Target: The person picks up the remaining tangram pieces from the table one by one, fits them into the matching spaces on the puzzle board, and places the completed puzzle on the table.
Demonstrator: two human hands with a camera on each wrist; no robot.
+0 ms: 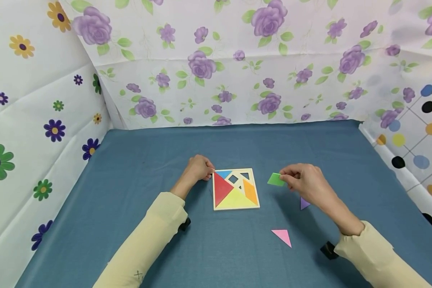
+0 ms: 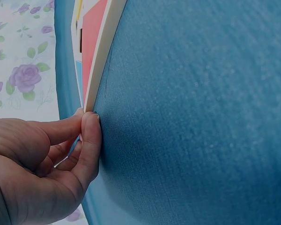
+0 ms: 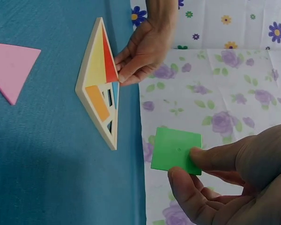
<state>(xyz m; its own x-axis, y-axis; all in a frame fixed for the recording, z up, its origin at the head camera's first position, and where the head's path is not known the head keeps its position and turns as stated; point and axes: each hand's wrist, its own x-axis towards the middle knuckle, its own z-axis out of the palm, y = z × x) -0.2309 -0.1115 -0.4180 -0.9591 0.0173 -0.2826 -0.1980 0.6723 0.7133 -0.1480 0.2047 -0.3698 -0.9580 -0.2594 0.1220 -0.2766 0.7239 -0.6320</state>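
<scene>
A tangram board (image 1: 236, 208) with a pale wooden frame lies on the blue cloth; red, blue, yellow and orange pieces sit in it, and a square and two triangular openings show bare. My left hand (image 1: 199, 168) pinches the board's far left corner between thumb and fingers, as the left wrist view also shows. To the right of the board, my right hand (image 1: 307, 182) pinches a green square piece (image 3: 171, 147) by one corner, above the cloth. Below the right hand lies a purple triangle (image 1: 304, 203), partly hidden by it. A pink triangle (image 1: 282, 237) lies nearer to me.
The blue cloth (image 1: 147, 160) covers the table. Flowered sheets (image 1: 201, 92) hang behind and at the left, and a dotted sheet (image 1: 417, 160) hangs at the right. Dark wrist devices (image 1: 329, 250) show under both sleeves.
</scene>
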